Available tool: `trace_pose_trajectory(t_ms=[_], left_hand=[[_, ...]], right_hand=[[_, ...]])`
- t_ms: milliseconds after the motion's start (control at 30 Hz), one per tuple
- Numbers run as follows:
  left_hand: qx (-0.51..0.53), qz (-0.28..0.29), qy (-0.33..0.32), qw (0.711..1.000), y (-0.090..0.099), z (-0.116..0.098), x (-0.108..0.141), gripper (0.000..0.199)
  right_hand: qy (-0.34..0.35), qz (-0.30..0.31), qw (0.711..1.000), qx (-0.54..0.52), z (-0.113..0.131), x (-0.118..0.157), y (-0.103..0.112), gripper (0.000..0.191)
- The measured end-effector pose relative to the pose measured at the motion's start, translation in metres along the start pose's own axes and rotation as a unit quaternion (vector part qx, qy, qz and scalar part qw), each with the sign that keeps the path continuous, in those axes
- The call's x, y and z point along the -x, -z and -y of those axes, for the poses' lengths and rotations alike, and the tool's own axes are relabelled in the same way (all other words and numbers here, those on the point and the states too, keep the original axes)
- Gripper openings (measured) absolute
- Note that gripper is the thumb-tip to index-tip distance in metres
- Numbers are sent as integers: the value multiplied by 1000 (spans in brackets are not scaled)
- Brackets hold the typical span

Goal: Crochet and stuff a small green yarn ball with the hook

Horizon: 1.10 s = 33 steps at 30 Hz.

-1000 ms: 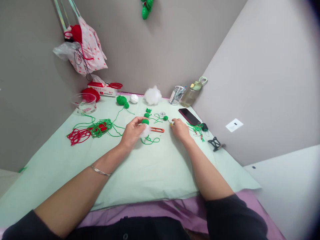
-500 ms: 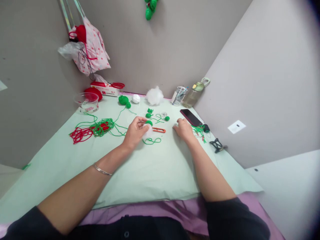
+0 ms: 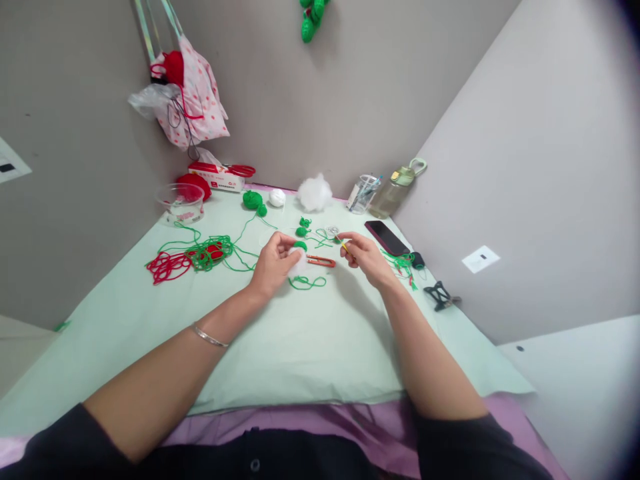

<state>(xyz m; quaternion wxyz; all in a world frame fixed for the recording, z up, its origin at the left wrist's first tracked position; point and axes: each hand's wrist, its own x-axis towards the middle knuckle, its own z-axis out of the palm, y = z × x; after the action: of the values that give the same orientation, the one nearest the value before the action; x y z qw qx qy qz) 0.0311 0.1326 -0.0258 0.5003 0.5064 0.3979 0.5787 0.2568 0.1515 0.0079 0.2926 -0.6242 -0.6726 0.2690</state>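
Note:
My left hand (image 3: pixel 273 268) is closed on a small green crochet piece (image 3: pixel 300 246), and white stuffing (image 3: pixel 299 264) puffs out just below it. Between the fingertips of my right hand (image 3: pixel 364 257) is a thin crochet hook with a yellow handle (image 3: pixel 345 247), raised above the cloth and pointing up to the left. An orange slim looped tool, perhaps thread snips (image 3: pixel 321 261), lies between the hands. Nearer to me, a loop of green yarn (image 3: pixel 307 283) rests on the cloth. Small green crochet balls (image 3: pixel 302 232) with yarn tails lie just beyond my hands.
Tangled red and green yarn (image 3: pixel 200 257) spreads on the left, near a clear tub (image 3: pixel 181 207). At the back are a tissue box (image 3: pixel 220 179), a stuffing heap (image 3: pixel 315 193), a pen cup (image 3: pixel 363 195) and a bottle (image 3: pixel 393 193). A phone (image 3: pixel 386 238) and black stand (image 3: pixel 440 296) lie right.
My right hand has lifted off the cloth beside the phone and now holds the yellow-handled hook. My left hand keeps its grip on the green piece. The view has shifted slightly.

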Motion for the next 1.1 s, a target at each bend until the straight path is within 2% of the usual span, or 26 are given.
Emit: trace_pose_trajectory(t_ms=[67,133,200,333,533,633,833,1100], left_hand=[[-4,-6,-3,1000,1,-1,0,30],[-7,-9,-5,1000,1,-3,0,30],[-12,-5,-7,1000,1,-4,0,30],[-19,9,-13,1000,0,-6,2,27],[-14,21,-18,1000,-2,-2,4,29],[-13,26,-18,999,-2,-1,5,30],[-21,25,-28,999,-2,-3,6,31],[-48,24,-55,997,-4,-1,8,25]], right_hand=[[37,40,995,-80,15,13,-10,40],[63,97,972,-206,27,26,-20,39],[67,133,950,-274,36,37,-26,36],[74,148,952,-255,43,44,-33,30],[51,157,952,-259,38,40,-37,27],[28,177,937,-300,37,39,-38,25],[-36,216,881,-420,39,38,-42,20],[-62,206,879,-426,39,35,-44,21]])
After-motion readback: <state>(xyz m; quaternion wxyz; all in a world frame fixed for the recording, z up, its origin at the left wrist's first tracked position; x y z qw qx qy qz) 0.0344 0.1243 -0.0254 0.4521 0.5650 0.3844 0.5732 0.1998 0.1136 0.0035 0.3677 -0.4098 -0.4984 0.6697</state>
